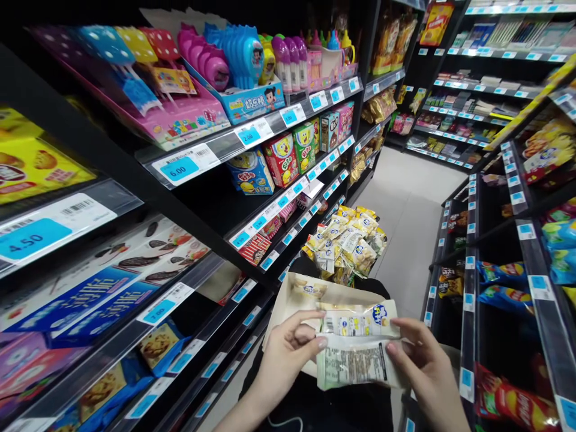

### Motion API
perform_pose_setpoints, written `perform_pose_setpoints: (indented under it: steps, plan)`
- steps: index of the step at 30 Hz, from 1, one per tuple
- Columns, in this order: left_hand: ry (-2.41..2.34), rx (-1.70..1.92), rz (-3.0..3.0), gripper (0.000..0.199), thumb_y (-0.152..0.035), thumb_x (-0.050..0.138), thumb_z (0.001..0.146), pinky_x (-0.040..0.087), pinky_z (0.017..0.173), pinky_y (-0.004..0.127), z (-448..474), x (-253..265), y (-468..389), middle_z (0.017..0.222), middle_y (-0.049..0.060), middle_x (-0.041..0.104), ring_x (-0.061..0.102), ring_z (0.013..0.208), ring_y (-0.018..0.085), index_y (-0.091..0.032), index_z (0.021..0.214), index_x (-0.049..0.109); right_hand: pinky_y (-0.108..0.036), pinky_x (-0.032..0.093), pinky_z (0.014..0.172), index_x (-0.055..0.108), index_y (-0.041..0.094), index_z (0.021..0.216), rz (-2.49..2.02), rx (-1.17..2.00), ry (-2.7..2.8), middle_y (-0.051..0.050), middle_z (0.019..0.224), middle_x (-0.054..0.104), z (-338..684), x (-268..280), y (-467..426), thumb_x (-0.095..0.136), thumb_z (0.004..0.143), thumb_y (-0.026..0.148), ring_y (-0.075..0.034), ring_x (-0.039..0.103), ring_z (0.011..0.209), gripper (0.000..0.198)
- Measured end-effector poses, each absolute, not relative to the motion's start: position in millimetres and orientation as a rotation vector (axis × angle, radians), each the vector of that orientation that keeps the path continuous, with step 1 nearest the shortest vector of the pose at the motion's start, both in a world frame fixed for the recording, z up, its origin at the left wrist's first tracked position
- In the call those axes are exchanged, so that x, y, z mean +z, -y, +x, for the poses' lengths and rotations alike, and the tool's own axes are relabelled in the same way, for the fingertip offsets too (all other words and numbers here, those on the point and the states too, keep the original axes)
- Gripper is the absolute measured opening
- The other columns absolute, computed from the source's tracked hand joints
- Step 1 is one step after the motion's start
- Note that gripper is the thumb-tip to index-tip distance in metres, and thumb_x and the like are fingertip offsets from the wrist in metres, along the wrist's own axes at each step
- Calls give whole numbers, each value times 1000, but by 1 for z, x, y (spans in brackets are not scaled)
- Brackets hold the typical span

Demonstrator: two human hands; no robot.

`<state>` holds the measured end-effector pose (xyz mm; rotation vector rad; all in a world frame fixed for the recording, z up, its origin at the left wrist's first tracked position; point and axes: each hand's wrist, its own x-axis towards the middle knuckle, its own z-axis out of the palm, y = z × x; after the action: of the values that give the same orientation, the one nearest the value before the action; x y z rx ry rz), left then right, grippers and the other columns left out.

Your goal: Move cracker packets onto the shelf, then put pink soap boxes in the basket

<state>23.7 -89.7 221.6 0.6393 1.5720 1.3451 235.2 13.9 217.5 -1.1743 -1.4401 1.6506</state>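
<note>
Now, the packet: stretched between two hands above a pale carton, its seamed side with barcode and small print turned up to the camera
Left hand: thumb and index finger pinching the packet's left edge, the other fingers curled in
Right hand: thumb on the printed face near the right edge, index fingertip just above it, a light pinch by the look of it; the remaining fingers are partly hidden
Pale carton: open at the top, a second packet lying inside by the far wall
Floor pile: similar yellow-and-white packets heaped beyond the carton, beside the left shelves
Step in hand: probably handling a single packet over the carton; whether to straighten, turn or read it, I cannot tell
Next move calls for: I'd judge, one pinch kept steady while the other eases, since thin film may fold or slip
</note>
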Motion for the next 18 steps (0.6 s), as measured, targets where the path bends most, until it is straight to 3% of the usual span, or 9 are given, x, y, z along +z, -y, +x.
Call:
perform_pose_setpoints:
  steps: [4, 7, 10, 13, 18]
  plan:
    - [-1927, 1284, 1184, 47, -29, 55, 89, 55, 74, 30, 13, 218, 94, 73, 1, 71, 67, 70, 17, -18, 134, 46, -27, 58, 69, 53, 24, 127, -1105, 1431, 1682, -6, 87, 75, 223, 201, -56, 65, 83, 40, -19, 71, 78, 48]
    - [-2456, 1052, 1450, 50, -36, 55, 88, 49, 93, 47, -15, 222, 100, 103, 10, 74, 64, 102, 29, -19, 134, 50, -30, 56, 70, 65, 19, 108, -1074, 992, 2117, -8, 91, 76, 210, 186, -118, 55, 87, 40, -21, 71, 79, 31]
    - [-2641, 559, 1173, 78, -41, 64, 76, 40, 105, 58, -42, 221, 107, 139, 20, 54, 46, 129, 41, -8, 143, 40, -35, 54, 74, 68, 19, 98, -1102, 752, 2377, -8, 90, 76, 177, 165, -180, 52, 86, 29, -24, 71, 81, 22]
    - [-2330, 334, 978, 81, -33, 56, 78, 37, 111, 50, -52, 211, 115, 150, 20, 40, 41, 137, 35, -4, 149, 28, -38, 53, 82, 67, 17, 101, -1135, 716, 2512, -9, 96, 75, 128, 137, -225, 55, 85, 18, -23, 70, 88, 20]
    - [-2096, 476, 962, 69, -16, 37, 84, 40, 110, 40, -46, 199, 126, 147, 9, 47, 46, 134, 24, -16, 152, 26, -44, 52, 93, 63, 16, 111, -1205, 673, 2692, -7, 112, 68, 53, 95, -267, 59, 91, 30, -20, 64, 102, 25]
